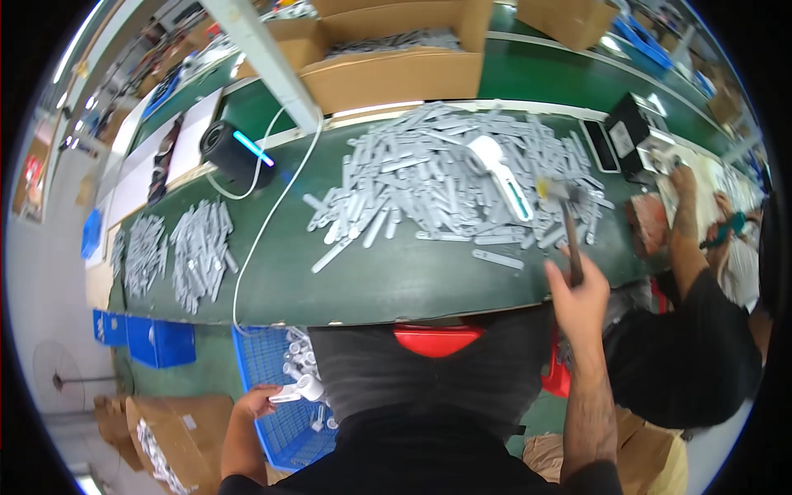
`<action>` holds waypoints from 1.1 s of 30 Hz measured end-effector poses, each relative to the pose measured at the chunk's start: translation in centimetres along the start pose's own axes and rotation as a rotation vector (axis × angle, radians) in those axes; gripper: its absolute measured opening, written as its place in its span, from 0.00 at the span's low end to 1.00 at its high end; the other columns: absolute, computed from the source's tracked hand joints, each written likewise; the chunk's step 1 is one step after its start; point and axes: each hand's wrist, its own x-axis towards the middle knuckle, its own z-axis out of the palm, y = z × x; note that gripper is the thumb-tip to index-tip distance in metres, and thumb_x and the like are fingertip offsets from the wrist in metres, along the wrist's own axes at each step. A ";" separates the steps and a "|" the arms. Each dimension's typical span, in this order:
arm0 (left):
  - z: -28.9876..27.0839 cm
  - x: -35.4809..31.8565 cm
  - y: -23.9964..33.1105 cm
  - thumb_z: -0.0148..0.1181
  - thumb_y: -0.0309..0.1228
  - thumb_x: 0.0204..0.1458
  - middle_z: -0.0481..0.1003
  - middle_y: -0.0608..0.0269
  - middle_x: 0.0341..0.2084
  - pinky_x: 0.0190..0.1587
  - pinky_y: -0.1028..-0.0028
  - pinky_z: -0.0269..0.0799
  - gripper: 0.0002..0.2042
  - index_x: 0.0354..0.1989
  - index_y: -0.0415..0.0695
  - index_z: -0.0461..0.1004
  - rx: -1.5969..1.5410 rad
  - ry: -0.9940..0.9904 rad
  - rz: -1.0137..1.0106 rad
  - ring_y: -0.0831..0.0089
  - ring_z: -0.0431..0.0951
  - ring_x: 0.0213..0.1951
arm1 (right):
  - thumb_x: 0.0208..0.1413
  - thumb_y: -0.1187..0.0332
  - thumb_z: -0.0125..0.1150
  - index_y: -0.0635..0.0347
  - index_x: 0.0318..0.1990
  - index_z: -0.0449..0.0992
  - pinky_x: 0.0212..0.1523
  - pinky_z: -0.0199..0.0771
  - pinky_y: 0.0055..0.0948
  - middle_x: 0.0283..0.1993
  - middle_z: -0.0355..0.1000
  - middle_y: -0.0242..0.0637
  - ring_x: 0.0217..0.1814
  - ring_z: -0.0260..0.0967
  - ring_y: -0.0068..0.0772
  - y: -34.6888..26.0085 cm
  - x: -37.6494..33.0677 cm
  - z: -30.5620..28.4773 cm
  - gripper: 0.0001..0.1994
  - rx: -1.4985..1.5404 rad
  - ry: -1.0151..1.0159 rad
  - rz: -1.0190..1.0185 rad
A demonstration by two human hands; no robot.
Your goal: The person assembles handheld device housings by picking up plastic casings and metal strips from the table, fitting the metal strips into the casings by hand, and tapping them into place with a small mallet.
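Observation:
My right hand (579, 299) is raised over the right end of the green bench (388, 276) and grips the handle of a small hammer (568, 227), whose head hangs above a big heap of grey flat metal strips (445, 181). A white handheld device (502, 173) lies on top of that heap. My left hand (257, 402) reaches down to my left, below the bench edge, and holds a white part (299, 390) at a blue crate (280, 388) filled with similar white pieces.
Two smaller piles of grey strips (198, 247) lie at the bench's left end, near a black cylinder with a lit blue bar (235, 153) and a white cable (272, 206). Cardboard boxes (396, 66) stand behind. Another person (693, 330) works close on my right. A box of parts (169, 433) sits on the floor.

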 end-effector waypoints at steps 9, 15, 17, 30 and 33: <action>5.3 14.0 -7.9 0.76 0.38 0.58 0.79 0.68 0.26 0.26 0.70 0.68 0.11 0.40 0.44 0.84 0.116 0.470 -0.004 0.74 0.74 0.22 | 0.48 0.56 0.85 0.70 0.45 0.85 0.45 0.83 0.42 0.40 0.84 0.52 0.40 0.84 0.50 -1.2 10.0 8.0 0.26 -0.155 -0.126 -0.036; 11.2 15.4 -5.4 0.76 0.38 0.56 0.87 0.53 0.33 0.36 0.59 0.80 0.14 0.42 0.40 0.87 0.196 0.381 0.163 0.57 0.85 0.31 | 0.52 0.60 0.81 0.69 0.43 0.83 0.40 0.80 0.37 0.35 0.83 0.45 0.34 0.81 0.37 -3.0 8.2 7.5 0.21 -0.042 -0.042 0.023; 12.7 9.9 -0.6 0.74 0.40 0.56 0.87 0.47 0.34 0.38 0.56 0.81 0.15 0.40 0.39 0.87 0.806 0.351 0.356 0.52 0.87 0.34 | 0.53 0.62 0.81 0.69 0.41 0.80 0.35 0.76 0.33 0.31 0.79 0.36 0.33 0.74 0.25 -4.3 6.0 6.0 0.19 0.022 0.013 0.021; 44.0 -11.9 18.4 0.61 0.24 0.72 0.70 0.55 0.69 0.67 0.67 0.72 0.35 0.82 0.40 0.50 0.024 -0.544 0.892 0.71 0.73 0.64 | 0.48 0.72 0.83 0.61 0.50 0.80 0.36 0.80 0.35 0.40 0.76 0.41 0.37 0.79 0.44 -6.7 -8.7 9.7 0.22 0.149 -0.061 -0.314; 45.2 -11.2 18.9 0.60 0.23 0.72 0.74 0.55 0.64 0.61 0.70 0.75 0.37 0.85 0.38 0.47 -0.044 -0.609 0.994 0.73 0.77 0.58 | 0.49 0.73 0.83 0.60 0.54 0.79 0.36 0.81 0.33 0.44 0.78 0.40 0.38 0.79 0.37 -5.5 -9.0 7.4 0.24 0.150 -0.138 -0.275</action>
